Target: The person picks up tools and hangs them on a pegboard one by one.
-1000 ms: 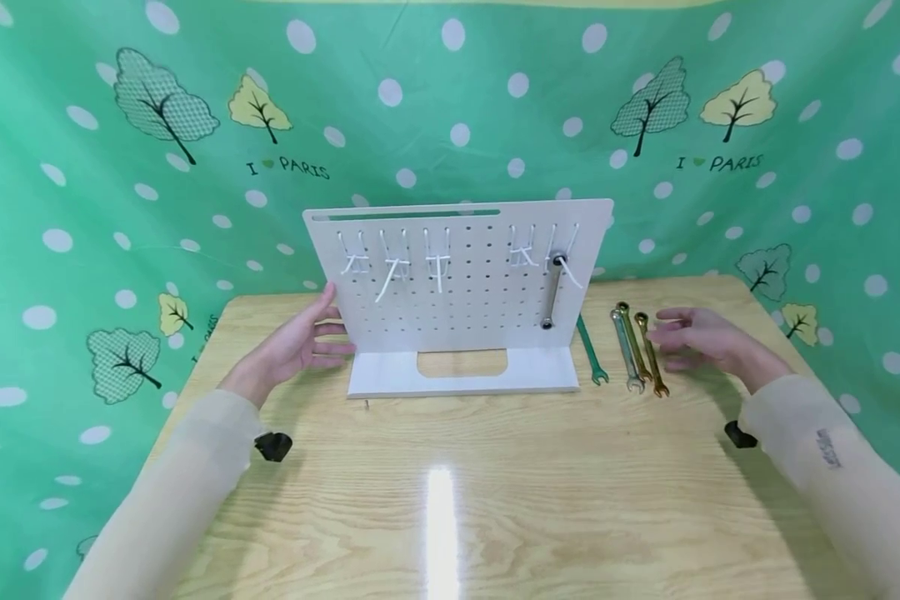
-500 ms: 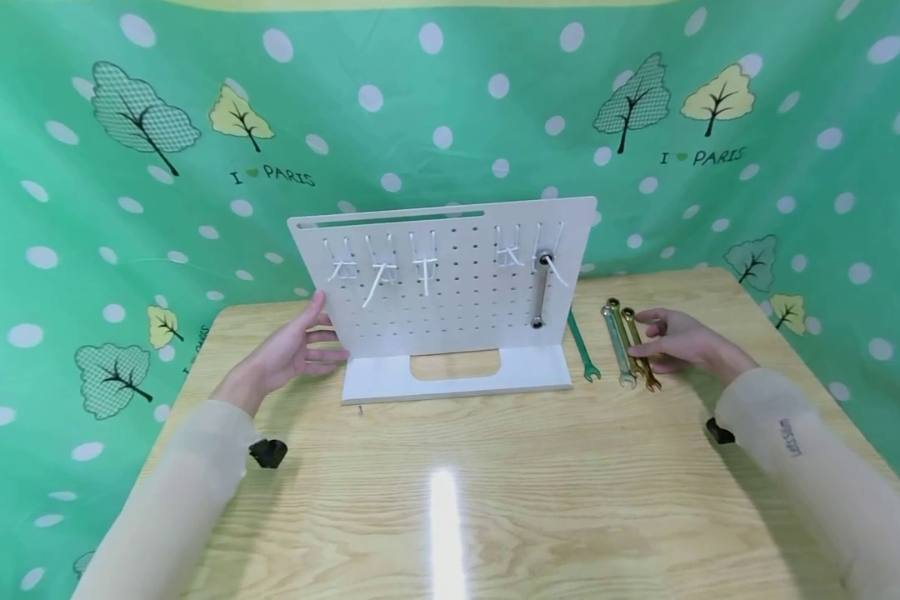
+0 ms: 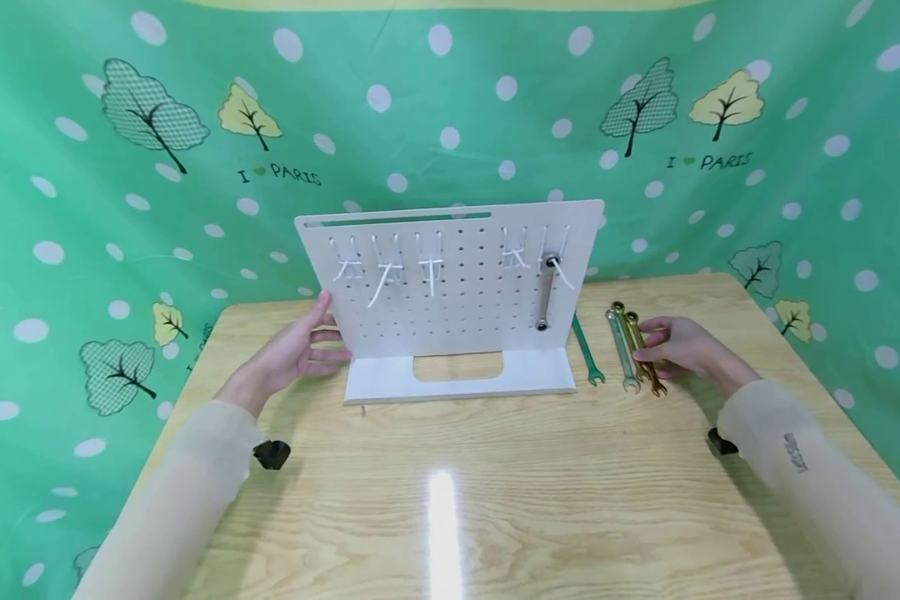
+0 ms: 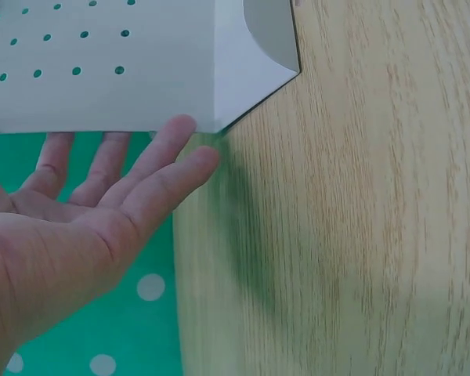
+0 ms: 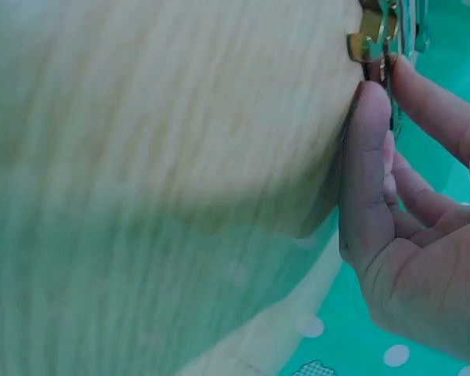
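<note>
In the head view, a white pegboard stand (image 3: 435, 321) stands upright on the table. My left hand (image 3: 288, 354) rests at its left edge with fingers spread and fairly straight; the left wrist view shows the fingertips right at the board's edge. On the right, my right hand (image 3: 678, 346) pinches the rightmost gold wrench (image 3: 656, 386) between thumb and fingers. Just left of it lie another gold wrench (image 3: 619, 308) and a silvery-green wrench (image 3: 621, 346). A green wrench (image 3: 588, 354) lies partly hidden behind the board. One silver wrench (image 3: 546, 296) hangs from the board's right-hand hook.
Several white hooks (image 3: 387, 271) stick out from the pegboard. A small peg-like piece (image 3: 363, 410) is on the wooden table (image 3: 525, 500) before the stand's left corner. A green dotted cloth (image 3: 450, 100) hangs behind and along the sides.
My right hand has moved left onto the rightmost gold wrench and closed its thumb and fingers on it. My left hand keeps its place at the board's edge. The head view has shifted slightly.
</note>
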{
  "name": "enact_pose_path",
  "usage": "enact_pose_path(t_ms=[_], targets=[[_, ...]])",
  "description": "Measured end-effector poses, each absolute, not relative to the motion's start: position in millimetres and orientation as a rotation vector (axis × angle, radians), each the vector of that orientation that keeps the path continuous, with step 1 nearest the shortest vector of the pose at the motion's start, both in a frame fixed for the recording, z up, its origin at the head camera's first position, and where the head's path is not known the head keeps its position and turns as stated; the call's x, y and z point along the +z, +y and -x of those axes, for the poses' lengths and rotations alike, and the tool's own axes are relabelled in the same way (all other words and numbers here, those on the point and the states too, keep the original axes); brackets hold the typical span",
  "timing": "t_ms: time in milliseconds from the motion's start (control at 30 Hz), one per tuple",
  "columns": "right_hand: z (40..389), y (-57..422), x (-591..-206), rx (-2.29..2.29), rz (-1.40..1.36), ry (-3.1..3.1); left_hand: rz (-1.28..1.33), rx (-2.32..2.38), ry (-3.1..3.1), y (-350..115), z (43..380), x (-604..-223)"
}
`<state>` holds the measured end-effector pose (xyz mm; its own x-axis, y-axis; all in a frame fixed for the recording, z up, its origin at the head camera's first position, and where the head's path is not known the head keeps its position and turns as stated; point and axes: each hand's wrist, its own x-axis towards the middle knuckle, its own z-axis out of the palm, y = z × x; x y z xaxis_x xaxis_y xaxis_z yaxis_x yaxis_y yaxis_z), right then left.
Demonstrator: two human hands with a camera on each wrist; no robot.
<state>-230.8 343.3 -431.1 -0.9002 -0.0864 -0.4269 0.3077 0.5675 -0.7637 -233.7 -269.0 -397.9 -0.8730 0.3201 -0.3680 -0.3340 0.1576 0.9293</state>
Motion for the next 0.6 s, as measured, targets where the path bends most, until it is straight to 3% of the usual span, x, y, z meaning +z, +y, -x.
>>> enact_pose_path(t_ms=[600], targets=[[228.4, 339.2, -427.5, -1.23, -0.189, 2.317, 0.01, 1.758, 1.951, -266.1, 233.6, -397.9]])
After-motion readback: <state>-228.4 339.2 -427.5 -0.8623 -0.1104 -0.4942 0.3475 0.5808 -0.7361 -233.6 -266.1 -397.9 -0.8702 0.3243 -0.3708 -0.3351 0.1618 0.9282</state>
